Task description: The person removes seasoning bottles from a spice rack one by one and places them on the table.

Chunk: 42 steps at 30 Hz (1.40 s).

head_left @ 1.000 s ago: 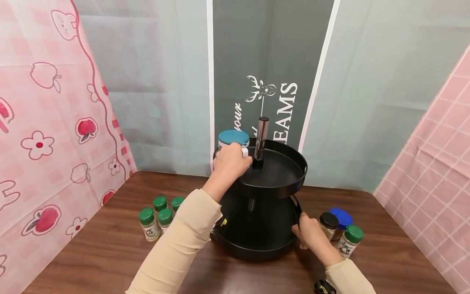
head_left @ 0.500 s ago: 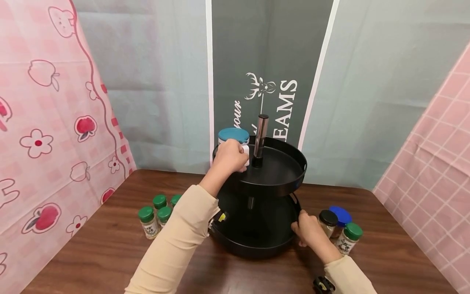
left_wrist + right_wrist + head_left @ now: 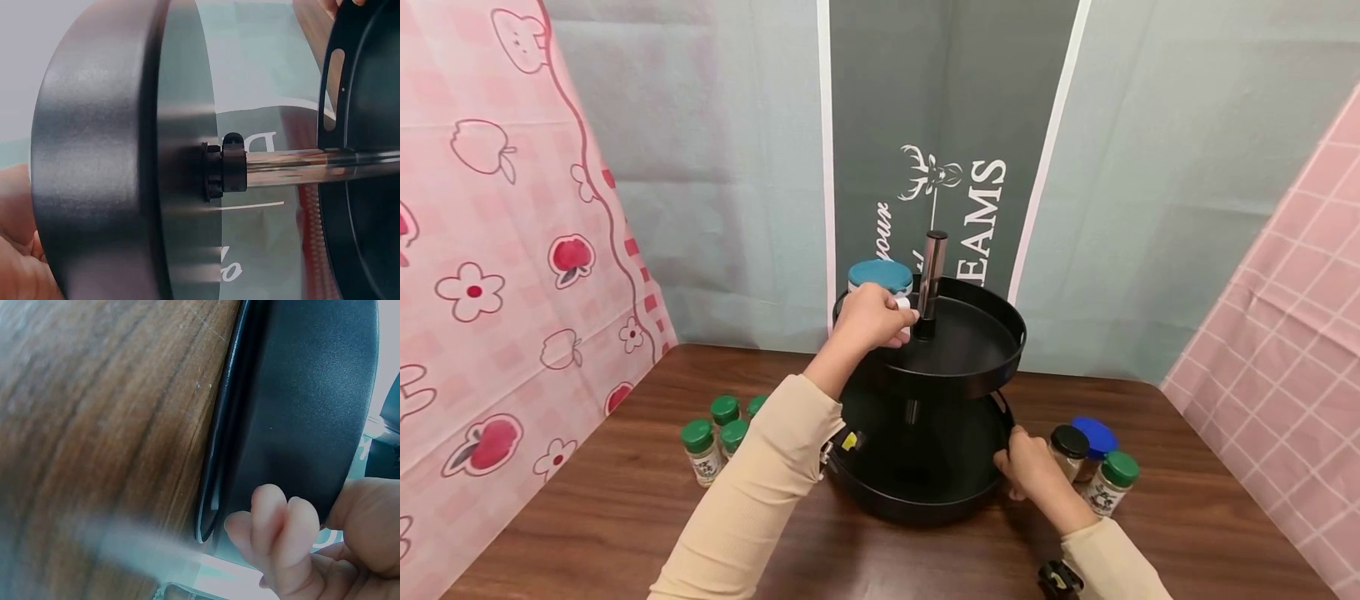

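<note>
A black two-tier round tray stand (image 3: pixel 925 517) with a shiny central post stands on the table. My left hand (image 3: pixel 868 321) is over the left side of the upper tray (image 3: pixel 955 385), its fingers curled round a small white object (image 3: pixel 904 305), mostly hidden by the hand. Just behind that hand, a tub with a teal lid (image 3: pixel 880 275) sits in the upper tray. In the left wrist view, part of the left hand (image 3: pixel 19 244) shows beyond the tray wall. My right hand (image 3: pixel 1033 471) grips the lower tray's right rim; its curled fingers (image 3: pixel 272 519) show against the outer wall.
Several green-capped spice jars (image 3: pixel 700 450) stand left of the stand, partly behind the left sleeve. At the right are a black-lidded jar (image 3: pixel 1067 446), a blue-lidded jar (image 3: pixel 1097 437) and a green-capped jar (image 3: pixel 1108 483), close beside the right hand. A curtain hangs behind.
The left thumb and fingers have shifted slightly around the white object, more of which shows now. The right hand keeps its grip on the rim. The whole view has drifted slightly.
</note>
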Each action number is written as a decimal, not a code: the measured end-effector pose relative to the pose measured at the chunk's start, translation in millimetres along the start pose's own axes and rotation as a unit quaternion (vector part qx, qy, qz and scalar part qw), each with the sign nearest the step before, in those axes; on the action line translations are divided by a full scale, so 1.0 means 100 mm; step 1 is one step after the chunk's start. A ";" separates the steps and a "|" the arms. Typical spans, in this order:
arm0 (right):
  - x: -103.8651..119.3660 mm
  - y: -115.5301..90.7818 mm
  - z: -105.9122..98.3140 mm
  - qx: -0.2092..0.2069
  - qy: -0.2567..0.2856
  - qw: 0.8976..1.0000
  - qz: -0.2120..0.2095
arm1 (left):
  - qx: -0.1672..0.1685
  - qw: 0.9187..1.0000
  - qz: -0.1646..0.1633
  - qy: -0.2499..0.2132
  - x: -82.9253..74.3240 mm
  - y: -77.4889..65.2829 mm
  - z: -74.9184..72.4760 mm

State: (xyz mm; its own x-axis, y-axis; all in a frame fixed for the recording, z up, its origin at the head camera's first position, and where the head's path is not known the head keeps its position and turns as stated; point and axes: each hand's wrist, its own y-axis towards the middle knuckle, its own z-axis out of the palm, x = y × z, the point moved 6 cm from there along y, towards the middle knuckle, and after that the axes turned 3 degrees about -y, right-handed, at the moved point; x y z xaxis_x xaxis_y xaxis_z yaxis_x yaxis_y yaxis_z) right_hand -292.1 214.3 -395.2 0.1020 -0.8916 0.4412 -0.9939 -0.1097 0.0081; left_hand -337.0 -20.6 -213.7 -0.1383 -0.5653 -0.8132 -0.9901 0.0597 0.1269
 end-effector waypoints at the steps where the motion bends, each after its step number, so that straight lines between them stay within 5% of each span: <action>1: 0.00 0.00 0.00 0.000 0.000 1.000 0.000 | -0.003 1.000 0.003 0.004 0.00 0.00 -0.01; 13: -0.01 0.01 0.00 0.000 -0.007 1.000 0.000 | -0.076 0.995 0.007 0.068 0.02 0.02 -0.15; 32: -0.01 0.01 0.00 0.000 0.002 1.000 0.006 | -0.097 0.995 -0.026 0.020 0.10 0.03 -0.20; 42: -0.01 0.01 0.00 -0.001 0.008 1.000 0.001 | -0.121 0.992 0.000 -0.026 0.02 0.03 -0.27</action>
State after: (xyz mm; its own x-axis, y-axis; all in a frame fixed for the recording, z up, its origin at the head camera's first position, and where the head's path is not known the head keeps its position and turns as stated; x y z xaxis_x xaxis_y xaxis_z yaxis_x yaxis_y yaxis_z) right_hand -293.0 215.4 -396.0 0.1001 -0.8843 0.4561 -0.9942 -0.1074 0.0100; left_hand -339.5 -43.9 -199.4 -0.1466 -0.5210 -0.8409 -0.9561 -0.1434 0.2555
